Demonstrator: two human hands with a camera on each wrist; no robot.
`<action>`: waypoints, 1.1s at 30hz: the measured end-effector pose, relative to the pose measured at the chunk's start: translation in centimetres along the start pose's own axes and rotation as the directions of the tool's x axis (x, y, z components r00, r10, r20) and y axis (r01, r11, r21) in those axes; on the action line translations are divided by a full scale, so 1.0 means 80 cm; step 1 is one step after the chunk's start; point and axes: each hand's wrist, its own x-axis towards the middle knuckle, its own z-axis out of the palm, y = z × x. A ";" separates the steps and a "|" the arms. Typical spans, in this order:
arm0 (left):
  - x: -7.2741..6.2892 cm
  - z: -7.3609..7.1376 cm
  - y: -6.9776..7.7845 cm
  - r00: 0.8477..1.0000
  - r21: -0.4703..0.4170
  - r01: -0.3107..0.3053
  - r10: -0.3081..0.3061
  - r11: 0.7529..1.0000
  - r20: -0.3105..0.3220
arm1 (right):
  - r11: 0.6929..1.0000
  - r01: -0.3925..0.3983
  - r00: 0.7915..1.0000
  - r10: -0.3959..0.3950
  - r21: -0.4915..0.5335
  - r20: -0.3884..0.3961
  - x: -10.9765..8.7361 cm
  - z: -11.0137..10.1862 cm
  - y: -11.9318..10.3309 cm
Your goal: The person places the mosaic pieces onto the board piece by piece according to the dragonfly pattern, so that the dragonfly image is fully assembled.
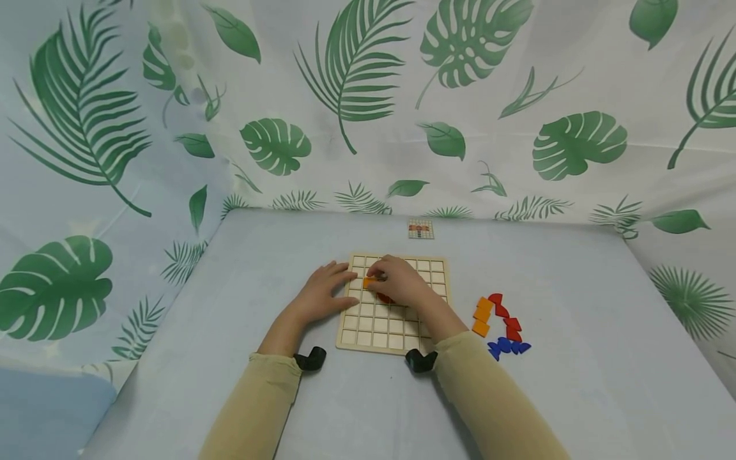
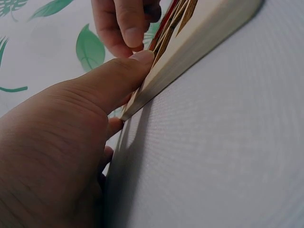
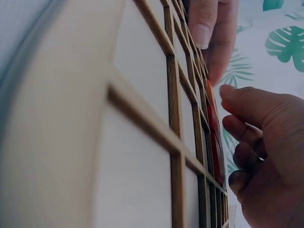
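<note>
Left hand: fingers spread, empty, thumb on board's left edge | Right hand: arched over board, fingers curled at orange tile, grip I can't tell

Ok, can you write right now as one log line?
left hand: touching wooden grid board, left edge; right hand: at orange tile; right of board: loose orange tiles, red pieces, blue pieces

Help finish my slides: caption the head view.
Left grip touches the gridded board; right grip is over it, beside an orange piece.
</note>
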 end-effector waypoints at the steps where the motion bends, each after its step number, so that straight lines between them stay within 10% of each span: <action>1: 0.000 0.000 0.000 1.000 0.002 0.000 0.000 1.000 -0.001 | 1.000 0.000 1.000 0.000 0.006 -0.005 -0.002 -0.003 0.001; 16: 0.001 0.004 0.001 1.000 0.020 0.005 -0.005 1.000 -0.007 | 0.999 -0.029 0.993 0.031 0.015 -0.112 -0.064 -0.079 0.052; 33: 0.001 0.004 0.001 1.000 0.005 0.014 -0.015 1.000 0.005 | 0.967 -0.251 0.963 0.255 0.054 -0.093 -0.153 -0.139 0.133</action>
